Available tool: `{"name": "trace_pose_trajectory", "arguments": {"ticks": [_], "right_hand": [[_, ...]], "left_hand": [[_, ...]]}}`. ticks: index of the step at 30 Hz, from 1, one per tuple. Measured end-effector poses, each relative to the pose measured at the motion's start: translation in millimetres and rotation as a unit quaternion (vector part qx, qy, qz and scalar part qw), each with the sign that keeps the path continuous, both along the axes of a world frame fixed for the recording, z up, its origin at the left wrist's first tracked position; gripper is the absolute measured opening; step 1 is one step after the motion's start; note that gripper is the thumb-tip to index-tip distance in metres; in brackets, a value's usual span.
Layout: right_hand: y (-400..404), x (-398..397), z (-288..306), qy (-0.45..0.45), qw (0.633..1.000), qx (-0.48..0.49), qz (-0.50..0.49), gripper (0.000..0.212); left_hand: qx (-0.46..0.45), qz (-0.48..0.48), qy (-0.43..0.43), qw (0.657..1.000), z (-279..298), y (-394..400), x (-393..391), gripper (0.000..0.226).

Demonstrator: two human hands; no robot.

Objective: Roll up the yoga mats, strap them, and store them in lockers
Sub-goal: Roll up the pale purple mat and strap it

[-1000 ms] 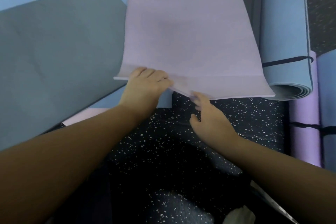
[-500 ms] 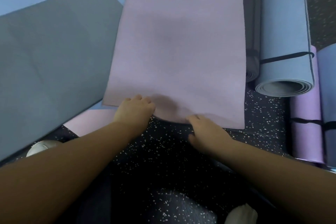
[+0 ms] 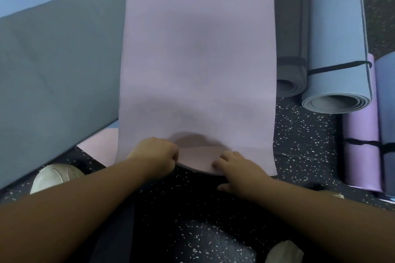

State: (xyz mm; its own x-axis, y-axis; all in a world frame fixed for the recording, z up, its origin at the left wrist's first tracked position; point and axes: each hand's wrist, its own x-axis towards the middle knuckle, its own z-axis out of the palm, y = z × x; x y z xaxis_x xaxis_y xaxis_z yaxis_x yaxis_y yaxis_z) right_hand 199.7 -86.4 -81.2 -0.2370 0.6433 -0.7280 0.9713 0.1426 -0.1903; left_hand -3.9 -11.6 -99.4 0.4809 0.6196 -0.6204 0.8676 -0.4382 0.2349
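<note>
Lilac mat (image 3: 196,49), smooth foam (near edge bulging), left hand (image 3: 155,153), right hand (image 3: 237,168) gripping

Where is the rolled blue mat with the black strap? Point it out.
In the head view the rolled blue mat lies on the right, between a rolled grey mat and a rolled purple mat.
</note>
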Motion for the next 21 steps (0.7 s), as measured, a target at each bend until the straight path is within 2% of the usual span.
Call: {"name": "trace_pose_trajectory", "arguments": {"ticks": [5,10,13,17,19,21], "right_hand": [[-8,3,-5,0.002,0.998,0.056,0.027,0.043],[-3,2,-6,0.004,0.997,0.072,-0.007,0.031],[9,3,3,0.000,0.995,0.078,-0.060,0.034],[28,6,14,-0.012,0.988,0.101,-0.115,0.026],[36,8,12,-0.010,0.985,0.115,-0.127,0.022],[41,11,8,-0.014,0.983,0.124,-0.131,0.019]], "left_hand": [[-0.053,0.007,-0.036,0.998,-5,1,-18,0.039],[-0.026,0.011,-0.082,0.996,-9,-3,-36,0.029],[0.064,-0.013,-0.134,0.989,-7,2,-38,0.038],[0.271,-0.099,-0.166,0.943,-8,8,-27,0.039],[0.315,-0.130,-0.155,0.927,-6,6,-18,0.035],[0.320,-0.144,-0.156,0.923,-8,0,-11,0.035]]}}
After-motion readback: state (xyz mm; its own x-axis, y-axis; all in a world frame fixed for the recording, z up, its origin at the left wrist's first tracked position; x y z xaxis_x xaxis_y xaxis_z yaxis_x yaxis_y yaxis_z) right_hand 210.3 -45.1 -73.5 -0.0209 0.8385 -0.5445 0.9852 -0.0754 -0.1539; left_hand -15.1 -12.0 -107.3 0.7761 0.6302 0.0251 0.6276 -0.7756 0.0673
